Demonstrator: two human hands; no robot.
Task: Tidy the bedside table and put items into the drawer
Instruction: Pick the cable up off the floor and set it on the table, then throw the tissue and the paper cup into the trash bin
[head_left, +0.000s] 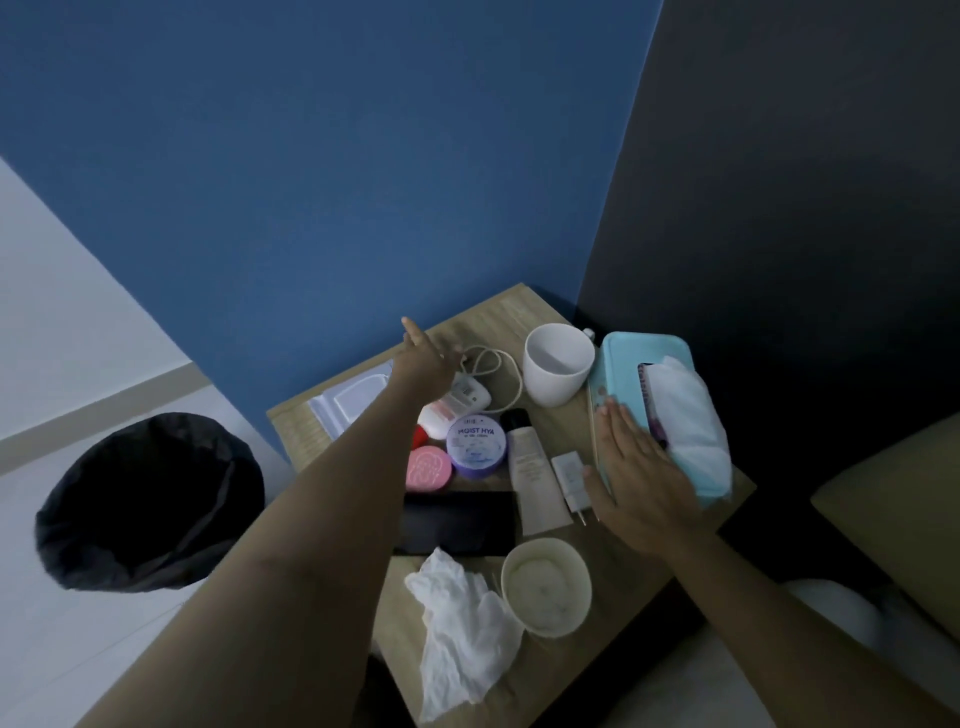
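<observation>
The wooden bedside table (634, 582) is crowded. My left hand (423, 358) reaches out over its far side with fingers straight, above a white charger cable (498, 371), and holds nothing. My right hand (636, 478) lies flat with straight fingers against the near left side of a teal tissue box (641, 351) with white tissue sticking out. Between my arms lie a purple cream jar (475, 444), a pink jar (428, 467), a beige tube (535, 478), a white plug adapter (571, 478) and a black phone (460, 522). No drawer shows.
A white mug (558, 361) stands at the back next to the tissue box. A crumpled tissue (462, 629) and a cream bowl (545, 584) sit near the front edge. A clear plastic container (348, 400) lies at the left. A bin with a black bag (150, 504) stands on the floor left.
</observation>
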